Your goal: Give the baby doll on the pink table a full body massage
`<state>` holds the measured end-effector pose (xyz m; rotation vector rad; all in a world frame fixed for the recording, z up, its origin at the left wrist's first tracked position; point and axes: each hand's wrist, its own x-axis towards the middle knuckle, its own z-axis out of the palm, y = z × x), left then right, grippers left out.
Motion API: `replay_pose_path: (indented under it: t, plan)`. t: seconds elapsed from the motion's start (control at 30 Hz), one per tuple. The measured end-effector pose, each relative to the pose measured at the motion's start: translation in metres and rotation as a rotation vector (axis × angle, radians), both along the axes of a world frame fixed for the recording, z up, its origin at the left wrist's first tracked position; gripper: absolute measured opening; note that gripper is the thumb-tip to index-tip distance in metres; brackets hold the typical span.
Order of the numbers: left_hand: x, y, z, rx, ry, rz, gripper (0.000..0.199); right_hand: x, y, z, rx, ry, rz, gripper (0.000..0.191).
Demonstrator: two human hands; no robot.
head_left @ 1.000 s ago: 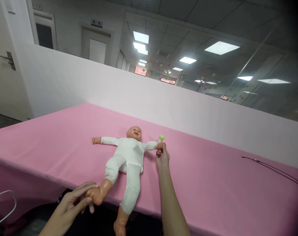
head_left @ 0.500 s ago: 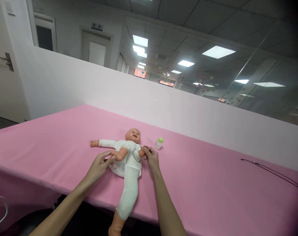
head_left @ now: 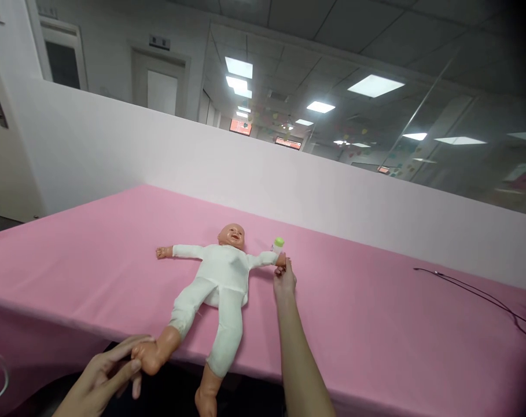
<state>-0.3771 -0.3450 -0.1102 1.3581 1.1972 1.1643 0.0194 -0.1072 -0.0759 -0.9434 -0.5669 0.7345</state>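
Observation:
A baby doll (head_left: 223,267) in a white cloth body lies face up, its head toward the wall and both feet past the table's front edge. Its foot on the left is pinched between the thumb and fingers of my left hand (head_left: 109,373). My right hand (head_left: 285,281) grips the doll's hand on the right, with that arm stretched outward. Just behind this grip stands a small bottle with a green cap (head_left: 279,242), its lower part partly hidden by the doll's arm and hand.
The pink-covered table (head_left: 353,324) runs up to a low white wall (head_left: 289,185) with glass above it. A thin black cable (head_left: 475,289) lies at the right. A white cord (head_left: 4,376) hangs at the lower left.
My left hand has drawn the doll's bent leg down toward the front edge, so it now lies straight. My right hand has pulled the doll's arm outward to the right, beside the bottle.

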Motion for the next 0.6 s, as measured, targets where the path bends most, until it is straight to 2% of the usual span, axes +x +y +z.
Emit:
replay_pose_path:
  t: [0.1, 0.2, 0.3, 0.4, 0.47, 0.53, 0.6]
  plan:
    - [0.017, 0.022, 0.017, 0.048, -0.052, -0.005, 0.055, -0.02, -0.008, 0.012, 0.036, -0.035, 0.211, 0.042]
    - [0.038, 0.056, 0.04, 0.111, -0.103, 0.024, 0.057, -0.039, -0.018, 0.016, 0.026, -0.26, 0.46, 0.043]
    - [0.059, 0.097, 0.057, 0.164, -0.121, 0.031, 0.053, -0.05, -0.027, 0.015, 0.023, -0.46, 0.573, 0.043]
    - [0.074, 0.127, 0.063, 0.169, -0.138, -0.024, 0.05, -0.054, -0.032, 0.014, 0.028, -0.517, 0.601, 0.041]
    - [0.074, 0.134, 0.063, 0.154, -0.143, -0.043, 0.051, -0.055, -0.031, 0.013, 0.036, -0.489, 0.594, 0.04]
    - [0.067, 0.127, 0.062, 0.147, -0.131, -0.026, 0.052, -0.052, -0.025, 0.012, 0.043, -0.391, 0.515, 0.042]
    - [0.052, 0.108, 0.059, 0.138, -0.106, -0.014, 0.053, -0.046, -0.018, 0.008, 0.043, -0.243, 0.359, 0.043]
